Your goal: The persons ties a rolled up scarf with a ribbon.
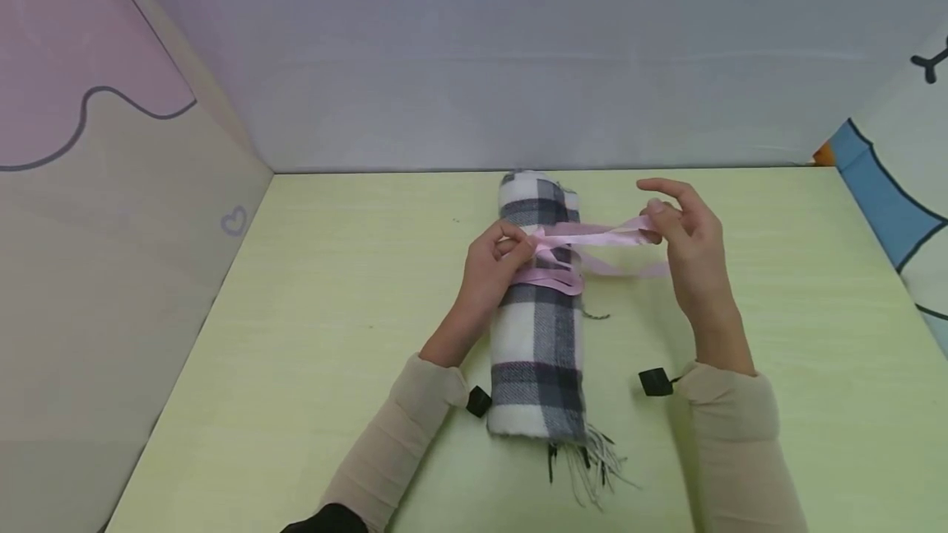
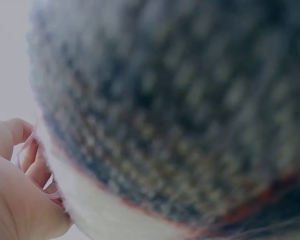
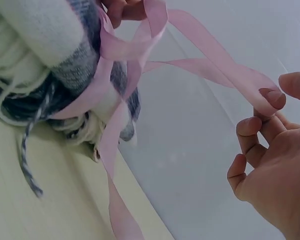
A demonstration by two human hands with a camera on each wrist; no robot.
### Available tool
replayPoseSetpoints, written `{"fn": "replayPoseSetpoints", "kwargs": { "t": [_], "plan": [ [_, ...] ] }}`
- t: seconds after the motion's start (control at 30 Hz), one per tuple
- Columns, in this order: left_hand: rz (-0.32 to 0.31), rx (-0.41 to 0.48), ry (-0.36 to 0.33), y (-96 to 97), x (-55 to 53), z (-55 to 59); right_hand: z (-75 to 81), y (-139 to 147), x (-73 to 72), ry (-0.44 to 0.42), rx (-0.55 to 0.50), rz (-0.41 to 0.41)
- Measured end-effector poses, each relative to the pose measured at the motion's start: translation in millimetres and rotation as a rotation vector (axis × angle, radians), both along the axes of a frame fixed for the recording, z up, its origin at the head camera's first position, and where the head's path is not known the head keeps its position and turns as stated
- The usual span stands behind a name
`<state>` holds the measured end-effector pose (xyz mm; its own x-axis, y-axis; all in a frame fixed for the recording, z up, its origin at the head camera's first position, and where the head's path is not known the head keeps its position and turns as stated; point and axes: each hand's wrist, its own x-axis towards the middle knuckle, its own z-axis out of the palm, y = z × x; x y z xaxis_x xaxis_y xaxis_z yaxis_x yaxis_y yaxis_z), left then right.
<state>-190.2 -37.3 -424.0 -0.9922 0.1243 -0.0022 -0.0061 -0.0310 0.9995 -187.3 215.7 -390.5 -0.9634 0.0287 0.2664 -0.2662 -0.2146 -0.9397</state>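
A rolled checked scarf (image 1: 536, 352), grey and white with a loose fringe, lies lengthwise on the table. A pink ribbon (image 1: 551, 280) goes around its middle and is looped on top. My left hand (image 1: 485, 274) pinches the ribbon at the scarf's upper left side. To the right of the roll, my right hand (image 1: 694, 257) holds a stretch of the ribbon at its fingertips, index finger raised. In the right wrist view the ribbon (image 3: 205, 42) spans from the scarf to those fingers, and another length hangs down. The scarf (image 2: 165, 100) fills most of the left wrist view, blurred.
The pale green table (image 1: 296, 311) meets a grey back wall (image 1: 459, 64). Side panels with painted drawings stand at left and right. A small black cube (image 1: 655, 382) hangs at the right cuff, and another black cube (image 1: 479, 401) sits at the left cuff beside the scarf.
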Motion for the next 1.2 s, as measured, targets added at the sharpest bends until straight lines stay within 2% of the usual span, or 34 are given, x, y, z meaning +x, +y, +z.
{"fn": "replayPoseSetpoints", "kwargs": {
  "t": [0.2,0.5,0.67,0.77,0.83,0.93,1.1,1.2],
  "plan": [
    [0.005,0.022,-0.033,0.9,0.5,-0.7,-1.7,15,1.7,0.005,-0.056,-0.011],
    [0.009,0.022,-0.058,1.2,0.7,1.0,-3.7,42,3.3,-0.052,-0.083,-0.146],
    [0.005,0.027,-0.05,1.3,1.4,-0.1,-6.9,56,4.6,-0.094,-0.128,-0.244],
    [-0.002,0.033,-0.033,1.8,1.9,-0.5,-9.1,64,5.4,-0.131,-0.112,-0.285],
    [-0.007,0.037,-0.015,1.9,2.3,-0.5,-10.9,70,6.2,-0.166,-0.067,-0.28],
    [-0.01,0.027,0.018,1.6,3.5,-0.4,-13.2,82,9.4,-0.243,0.047,-0.209],
    [-0.021,0.016,0.059,0.4,4.1,-1.2,-15.0,102,17.1,-0.351,0.332,-0.057],
    [-0.032,0.025,0.073,-0.3,4.6,-0.5,-15.2,106,18.2,-0.359,0.462,-0.013]
  ]
}}
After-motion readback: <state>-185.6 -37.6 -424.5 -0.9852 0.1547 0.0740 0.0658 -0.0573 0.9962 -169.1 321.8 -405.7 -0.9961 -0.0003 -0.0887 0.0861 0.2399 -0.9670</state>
